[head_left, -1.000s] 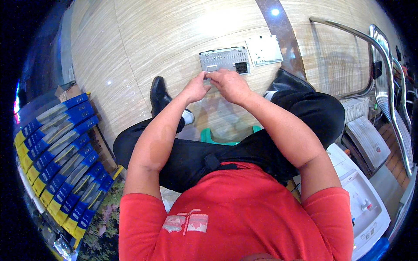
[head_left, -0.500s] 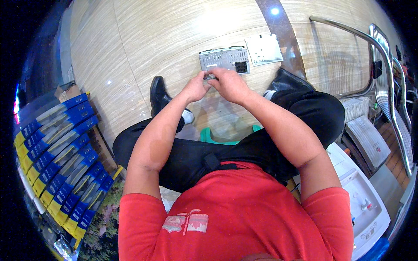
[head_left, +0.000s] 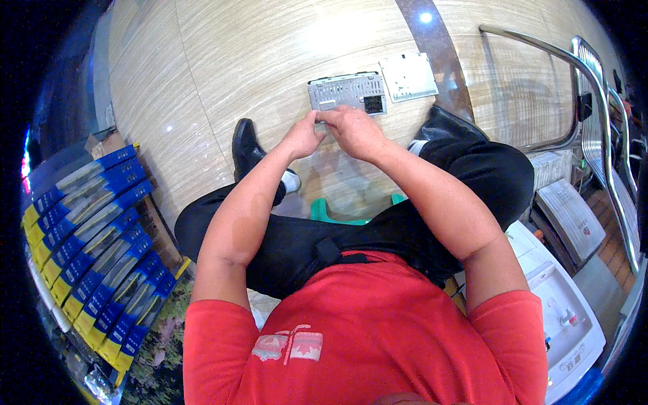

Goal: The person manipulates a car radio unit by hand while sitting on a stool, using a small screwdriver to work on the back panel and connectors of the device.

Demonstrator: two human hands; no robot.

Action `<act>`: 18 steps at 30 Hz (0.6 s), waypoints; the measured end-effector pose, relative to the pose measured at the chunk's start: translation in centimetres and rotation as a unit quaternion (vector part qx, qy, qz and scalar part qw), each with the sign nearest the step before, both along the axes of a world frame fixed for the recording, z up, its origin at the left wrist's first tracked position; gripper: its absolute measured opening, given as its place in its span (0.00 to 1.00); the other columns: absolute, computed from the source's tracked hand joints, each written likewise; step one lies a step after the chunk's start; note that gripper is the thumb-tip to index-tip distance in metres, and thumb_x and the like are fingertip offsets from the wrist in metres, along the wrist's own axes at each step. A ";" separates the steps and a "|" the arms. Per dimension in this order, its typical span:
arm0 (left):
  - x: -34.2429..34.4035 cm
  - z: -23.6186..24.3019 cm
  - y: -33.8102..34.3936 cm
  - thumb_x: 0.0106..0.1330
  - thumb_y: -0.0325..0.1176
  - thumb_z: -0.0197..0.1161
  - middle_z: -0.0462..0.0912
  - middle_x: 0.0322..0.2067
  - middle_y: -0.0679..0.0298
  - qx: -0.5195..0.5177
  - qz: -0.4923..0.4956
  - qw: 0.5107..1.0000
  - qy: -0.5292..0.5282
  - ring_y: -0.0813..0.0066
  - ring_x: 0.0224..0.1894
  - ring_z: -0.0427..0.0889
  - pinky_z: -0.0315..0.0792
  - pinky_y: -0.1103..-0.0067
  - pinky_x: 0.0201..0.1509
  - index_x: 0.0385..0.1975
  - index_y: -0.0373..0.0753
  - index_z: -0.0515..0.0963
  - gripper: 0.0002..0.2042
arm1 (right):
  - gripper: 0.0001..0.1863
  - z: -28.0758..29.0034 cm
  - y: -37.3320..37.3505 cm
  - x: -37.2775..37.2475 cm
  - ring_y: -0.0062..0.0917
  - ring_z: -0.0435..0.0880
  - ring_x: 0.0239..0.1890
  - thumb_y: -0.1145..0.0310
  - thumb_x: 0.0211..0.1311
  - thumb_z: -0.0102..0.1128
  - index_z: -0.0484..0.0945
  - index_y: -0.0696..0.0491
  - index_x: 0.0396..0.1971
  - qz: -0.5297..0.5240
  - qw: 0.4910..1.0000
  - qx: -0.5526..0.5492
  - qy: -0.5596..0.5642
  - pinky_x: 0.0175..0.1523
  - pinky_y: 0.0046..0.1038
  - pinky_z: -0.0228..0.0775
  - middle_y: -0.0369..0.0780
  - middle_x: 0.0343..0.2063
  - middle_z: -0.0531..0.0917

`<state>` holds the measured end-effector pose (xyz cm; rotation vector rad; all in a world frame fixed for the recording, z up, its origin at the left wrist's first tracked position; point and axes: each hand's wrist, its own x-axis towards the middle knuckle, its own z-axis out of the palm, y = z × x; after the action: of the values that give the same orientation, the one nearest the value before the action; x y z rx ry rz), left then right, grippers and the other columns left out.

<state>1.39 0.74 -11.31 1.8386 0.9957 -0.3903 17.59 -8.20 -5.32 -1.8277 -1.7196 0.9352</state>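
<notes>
A silver slotted metal box that looks like a car stereo, with a black socket at its near right corner, lies on the floor in front of me. My left hand and my right hand meet at its near left edge, fingers closed and pressed together. Whatever they pinch is hidden behind the fingers. To the right of the stereo lies a flat silver metal cover plate with small holes and a row of slits.
My black shoes flank the work, and a green stool is under me. Blue and yellow packages stand in a row at left. A chrome-framed chair and a white plastic tray are at right.
My right fingers have shifted slightly and closed in toward the left ones, covering the small greyish piece that showed between them. The stereo and the cover plate look nearly unmoved.
</notes>
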 end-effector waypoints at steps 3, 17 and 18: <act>0.0 -0.1 0.0 0.64 0.36 0.63 0.77 0.55 0.43 -0.005 0.011 1.000 -0.001 0.46 0.58 0.76 0.71 0.63 0.62 0.61 0.36 0.65 0.27 | 0.12 0.3 -0.1 0.0 0.49 0.82 0.40 0.66 0.65 0.54 0.80 0.50 0.46 0.007 1.000 -0.007 0.017 0.46 0.47 0.75 0.50 0.37 0.82; -0.6 -1.3 0.0 0.66 0.40 0.62 0.78 0.53 0.42 0.010 0.006 1.000 -0.020 0.45 0.57 0.77 0.72 0.62 0.59 0.62 0.36 0.66 0.26 | 0.12 1.3 0.4 0.0 0.49 0.83 0.41 0.64 0.63 0.60 0.81 0.55 0.41 -0.043 0.995 -0.077 0.038 0.46 0.45 0.76 0.52 0.36 0.84; -0.5 -1.2 0.0 0.66 0.39 0.62 0.78 0.53 0.42 0.008 0.008 1.000 -0.020 0.45 0.57 0.77 0.72 0.62 0.59 0.61 0.36 0.66 0.26 | 0.12 1.7 0.4 0.1 0.48 0.84 0.41 0.65 0.63 0.59 0.81 0.55 0.42 -0.029 0.997 -0.064 0.032 0.46 0.45 0.76 0.53 0.35 0.84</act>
<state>0.87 0.76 -12.56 1.8453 0.9880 -0.3355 17.64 -7.82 -3.62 -1.8967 -1.5911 1.0912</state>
